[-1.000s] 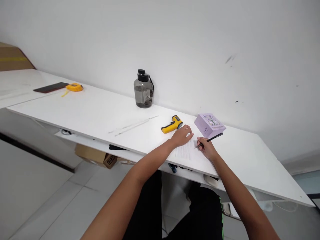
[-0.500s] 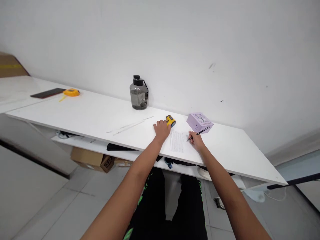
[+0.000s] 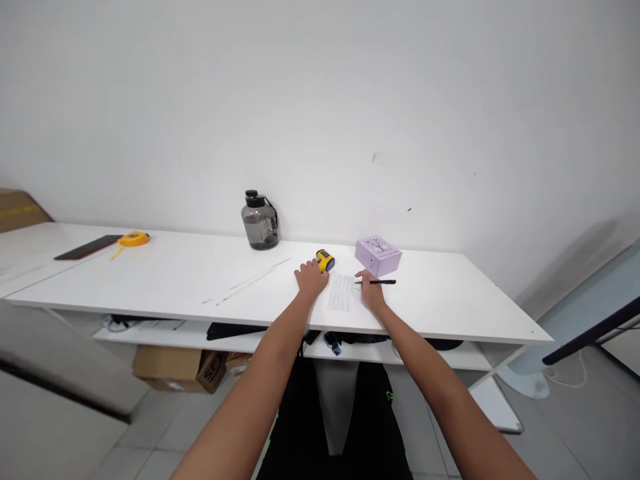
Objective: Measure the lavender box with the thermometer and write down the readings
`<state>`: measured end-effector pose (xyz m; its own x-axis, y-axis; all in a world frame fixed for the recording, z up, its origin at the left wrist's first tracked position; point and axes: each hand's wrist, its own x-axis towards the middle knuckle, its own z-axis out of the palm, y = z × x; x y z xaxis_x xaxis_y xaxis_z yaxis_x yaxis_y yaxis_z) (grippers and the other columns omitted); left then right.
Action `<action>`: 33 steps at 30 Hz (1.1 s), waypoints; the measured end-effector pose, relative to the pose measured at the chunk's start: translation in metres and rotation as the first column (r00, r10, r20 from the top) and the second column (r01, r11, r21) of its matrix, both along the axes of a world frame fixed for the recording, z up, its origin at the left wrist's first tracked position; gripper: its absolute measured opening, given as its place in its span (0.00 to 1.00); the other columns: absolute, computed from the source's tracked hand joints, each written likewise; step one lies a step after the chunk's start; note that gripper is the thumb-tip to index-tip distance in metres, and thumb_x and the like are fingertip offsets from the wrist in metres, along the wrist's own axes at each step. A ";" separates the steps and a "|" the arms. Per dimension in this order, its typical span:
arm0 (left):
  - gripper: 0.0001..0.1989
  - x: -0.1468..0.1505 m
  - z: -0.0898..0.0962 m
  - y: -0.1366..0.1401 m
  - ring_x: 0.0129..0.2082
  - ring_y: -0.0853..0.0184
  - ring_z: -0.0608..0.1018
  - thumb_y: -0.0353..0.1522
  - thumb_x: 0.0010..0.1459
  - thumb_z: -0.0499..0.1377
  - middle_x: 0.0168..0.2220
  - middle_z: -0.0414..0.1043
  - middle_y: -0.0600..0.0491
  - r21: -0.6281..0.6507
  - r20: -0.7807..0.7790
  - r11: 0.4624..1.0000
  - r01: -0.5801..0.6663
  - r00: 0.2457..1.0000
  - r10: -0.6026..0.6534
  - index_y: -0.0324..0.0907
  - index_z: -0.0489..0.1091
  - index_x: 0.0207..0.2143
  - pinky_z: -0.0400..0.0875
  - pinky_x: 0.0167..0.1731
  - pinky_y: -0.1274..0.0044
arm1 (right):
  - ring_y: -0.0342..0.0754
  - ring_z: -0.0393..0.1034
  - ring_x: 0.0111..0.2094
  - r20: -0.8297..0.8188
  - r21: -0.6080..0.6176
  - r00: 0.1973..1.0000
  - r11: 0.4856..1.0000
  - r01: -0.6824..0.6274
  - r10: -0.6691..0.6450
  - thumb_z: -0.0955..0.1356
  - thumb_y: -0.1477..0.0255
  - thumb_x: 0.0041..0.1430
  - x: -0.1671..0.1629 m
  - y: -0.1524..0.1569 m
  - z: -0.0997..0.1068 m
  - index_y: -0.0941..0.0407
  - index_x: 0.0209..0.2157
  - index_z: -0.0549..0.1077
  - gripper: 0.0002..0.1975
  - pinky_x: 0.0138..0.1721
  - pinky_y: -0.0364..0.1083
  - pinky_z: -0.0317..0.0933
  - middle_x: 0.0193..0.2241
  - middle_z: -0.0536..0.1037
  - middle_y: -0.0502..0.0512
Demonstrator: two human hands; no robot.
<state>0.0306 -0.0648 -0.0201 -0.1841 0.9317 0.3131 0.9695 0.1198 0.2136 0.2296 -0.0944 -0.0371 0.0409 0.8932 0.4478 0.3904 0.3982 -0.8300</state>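
Note:
My right hand (image 3: 371,291) pinches a dark pen (image 3: 384,282), its tip pointing left over the paper's right side. Beneath it on the desk lies a small white sheet of paper (image 3: 341,293) covered with rows of faint writing. My left hand (image 3: 311,278) rests on the desk at the upper left of the sheet, fingers spread. Against its thumb and index finger sits a yellow-and-black handheld device (image 3: 325,259), its lower end partly hidden by the hand. Just behind my right hand stands a lilac box (image 3: 379,255) with a tree drawing on top.
A grey water jug (image 3: 261,223) stands by the wall. Further left are an orange tape measure (image 3: 134,239) and a dark flat strip (image 3: 89,247). The white desk (image 3: 440,293) has a shelf below with cables and dark items. A cardboard box (image 3: 170,368) sits underneath.
The view has tilted and shifted. In my right hand the pen has swung from slanting upward to nearly level, and its tip has moved left toward the paper. My left hand stays by the yellow device.

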 end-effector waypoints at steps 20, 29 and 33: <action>0.24 -0.008 -0.001 -0.003 0.54 0.52 0.71 0.42 0.64 0.55 0.52 0.71 0.39 0.078 0.084 0.995 0.068 0.994 -0.075 0.41 0.64 0.58 0.66 0.47 0.66 | 0.62 0.42 0.72 0.723 0.094 0.638 0.952 0.291 -0.267 0.57 0.80 0.64 -0.024 0.009 0.002 0.54 0.65 0.64 0.29 0.66 0.69 0.33 0.72 0.50 0.68; 0.33 -0.012 -0.001 -0.010 0.52 0.52 0.71 0.39 0.63 0.58 0.52 0.69 0.37 0.341 0.260 0.934 0.108 0.944 -0.204 0.35 0.53 0.66 0.66 0.52 0.64 | 0.71 0.20 0.72 0.460 -0.216 0.780 0.798 0.562 -0.425 0.73 0.48 0.47 0.041 0.057 0.035 0.56 0.72 0.36 0.63 0.64 0.74 0.30 0.72 0.28 0.76; 0.32 -0.014 -0.005 -0.010 0.52 0.53 0.72 0.30 0.57 0.61 0.51 0.68 0.41 0.405 0.336 0.908 0.103 0.907 -0.253 0.40 0.55 0.63 0.67 0.51 0.62 | 0.69 0.30 0.73 0.387 -0.321 0.852 0.815 0.483 -0.353 0.74 0.48 0.43 0.054 0.071 0.036 0.52 0.72 0.32 0.66 0.66 0.70 0.36 0.72 0.33 0.75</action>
<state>0.0162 -0.0747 -0.0248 -0.1983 0.7888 0.5818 0.8048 -0.2078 0.5559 0.2834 -0.0239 -0.0011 0.3757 0.9195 0.1161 0.6924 -0.1952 -0.6946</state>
